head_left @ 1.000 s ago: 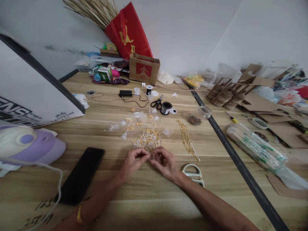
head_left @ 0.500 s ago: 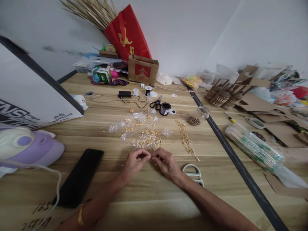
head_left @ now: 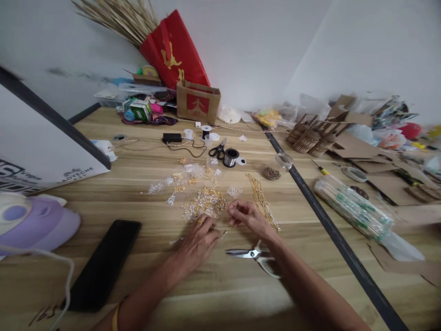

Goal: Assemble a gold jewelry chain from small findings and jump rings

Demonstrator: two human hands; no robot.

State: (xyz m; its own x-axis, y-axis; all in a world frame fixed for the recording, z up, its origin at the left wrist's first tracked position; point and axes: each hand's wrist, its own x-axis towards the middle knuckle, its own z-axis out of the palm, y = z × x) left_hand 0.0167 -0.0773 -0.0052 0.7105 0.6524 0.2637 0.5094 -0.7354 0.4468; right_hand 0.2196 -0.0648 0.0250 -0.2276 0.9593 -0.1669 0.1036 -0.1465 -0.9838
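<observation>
Covering part of a thin chain [head_left: 223,235], on the table [head_left: 206,303] beside a pile of trinkets [head_left: 206,201], with left hand [head_left: 200,236]; curling right hand [head_left: 247,215] nearby; cannot tell if grasping anything with either.

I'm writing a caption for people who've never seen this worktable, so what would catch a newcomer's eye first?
Probably the tilted red bag at the back, left of centre, with pale dry stalks fanning out at its top. Next, the glittering heap of gold and silver-coloured jewelry pieces mid-table, with the left hand at its near edge and the right hand just to its right.
</observation>
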